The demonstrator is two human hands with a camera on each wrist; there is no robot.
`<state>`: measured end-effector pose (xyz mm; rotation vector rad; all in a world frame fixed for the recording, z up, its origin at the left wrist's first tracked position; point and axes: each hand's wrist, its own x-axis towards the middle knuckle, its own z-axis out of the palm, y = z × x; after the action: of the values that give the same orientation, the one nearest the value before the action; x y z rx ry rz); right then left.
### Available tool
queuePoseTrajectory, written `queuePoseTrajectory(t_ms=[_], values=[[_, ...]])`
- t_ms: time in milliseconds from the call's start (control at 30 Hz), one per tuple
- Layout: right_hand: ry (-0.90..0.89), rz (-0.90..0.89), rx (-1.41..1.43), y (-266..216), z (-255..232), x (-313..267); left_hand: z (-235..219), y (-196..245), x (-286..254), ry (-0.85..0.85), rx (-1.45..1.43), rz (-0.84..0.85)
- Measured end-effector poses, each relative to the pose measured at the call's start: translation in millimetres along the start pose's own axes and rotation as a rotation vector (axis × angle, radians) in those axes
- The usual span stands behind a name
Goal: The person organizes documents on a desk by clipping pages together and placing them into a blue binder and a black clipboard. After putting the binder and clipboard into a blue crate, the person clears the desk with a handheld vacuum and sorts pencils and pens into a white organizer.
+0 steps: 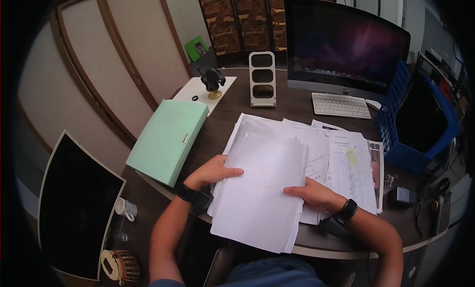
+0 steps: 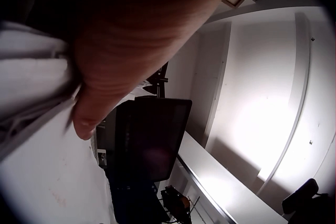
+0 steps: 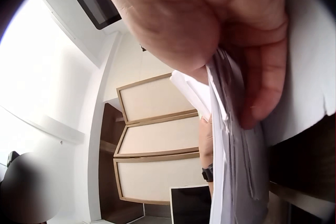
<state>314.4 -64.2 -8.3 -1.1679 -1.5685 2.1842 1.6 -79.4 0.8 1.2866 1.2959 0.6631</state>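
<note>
A thick, uneven stack of white paper sheets (image 1: 262,193) is held up at the desk's front edge, tilted toward me. On its left side my left hand (image 1: 213,171) grips the edge, thumb laid over the top sheet. My right hand (image 1: 316,194) holds the opposite edge, thumb on top. Seen from the right wrist, the fingers (image 3: 265,77) curl behind the layered sheets (image 3: 231,150). The left wrist view has the thumb (image 2: 86,121) pressed on the paper face (image 2: 47,182). Faint reddish marks show on the top sheet. Beneath and beyond lie more papers, one printed table (image 1: 349,173) with yellow highlighting.
A mint-green file box (image 1: 168,138) stands left of the papers. Behind are a white rack (image 1: 262,79), a keyboard (image 1: 340,105) and a large monitor (image 1: 346,44). A blue file holder (image 1: 408,153) is at right. A mug (image 1: 125,208) and woven basket (image 1: 121,266) sit lower left.
</note>
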Motion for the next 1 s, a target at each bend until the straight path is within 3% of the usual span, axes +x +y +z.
queuePoseTrajectory(t_ms=[133,267,433,533,600,700,767,833,867,900,967,1000], values=[[0.03,-0.015,0.153,1.3,-5.2,-17.9,9.1,-3.5,-2.7,-0.023,-0.004,-0.043],[0.086,-0.004,0.24,-2.5,-5.3,-40.1,28.2,-4.5,-5.7,-0.134,-0.172,0.023],[0.138,-0.02,0.141,4.5,-12.0,-38.5,40.4,5.8,0.9,-0.185,-0.156,0.074],[0.158,-0.072,0.14,9.6,-28.5,-40.8,23.3,7.2,10.1,-0.084,0.003,0.032],[0.162,-0.098,0.159,15.6,-33.7,-40.5,13.9,8.9,12.6,0.211,0.319,0.107],[0.236,-0.057,-0.025,17.4,-38.9,-39.9,19.6,6.0,14.1,0.177,0.279,0.094],[0.245,-0.189,0.024,12.5,-38.3,-46.1,26.2,13.8,11.1,0.231,0.321,0.091],[0.276,-0.257,0.045,-0.5,-37.8,-59.5,30.4,16.0,12.4,0.292,0.166,0.312],[0.307,-0.334,0.065,-8.1,-38.8,-65.9,33.5,22.3,11.5,0.283,0.162,0.315],[0.319,-0.332,0.065,-13.5,-40.7,-70.4,37.5,32.7,8.1,0.211,0.026,0.354],[0.365,-0.521,0.042,-24.8,-45.0,-80.2,46.9,57.9,-0.7,0.058,-0.245,0.426],[0.46,-0.575,-0.018,-34.0,-44.5,-87.2,54.3,71.8,-3.5,0.117,-0.206,0.564]])
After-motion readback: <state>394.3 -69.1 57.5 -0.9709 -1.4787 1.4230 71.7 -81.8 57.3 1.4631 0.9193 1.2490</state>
